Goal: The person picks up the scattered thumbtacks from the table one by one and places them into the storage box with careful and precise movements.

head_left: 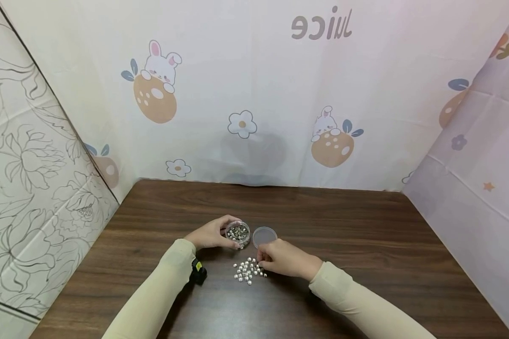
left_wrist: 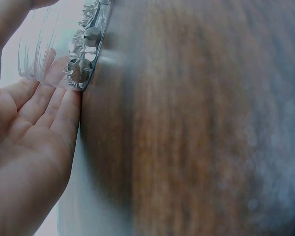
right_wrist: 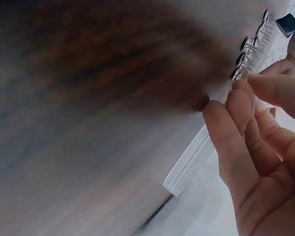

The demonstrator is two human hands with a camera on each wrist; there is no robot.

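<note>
My left hand (head_left: 212, 234) holds a clear round jar (head_left: 239, 242), with thumb and fingers around its side. Silver thumbtacks (head_left: 237, 231) fill the jar, and some show through its wall in the left wrist view. A loose group of thumbtacks (head_left: 245, 270) lies on the table in front of the jar. In the right wrist view they stand on their heads, points up. My right hand (head_left: 286, 258) is at the right edge of this group, thumb and fingertips (right_wrist: 253, 78) pinching at a thumbtack (right_wrist: 240, 73) largely hidden by them.
A clear round lid (head_left: 265, 236) lies right of the jar, just behind my right hand. A black strap device with a yellow mark (head_left: 198, 271) is at my left wrist. The dark wood table (head_left: 365, 235) meets printed curtains (head_left: 280, 94) at the back and sides.
</note>
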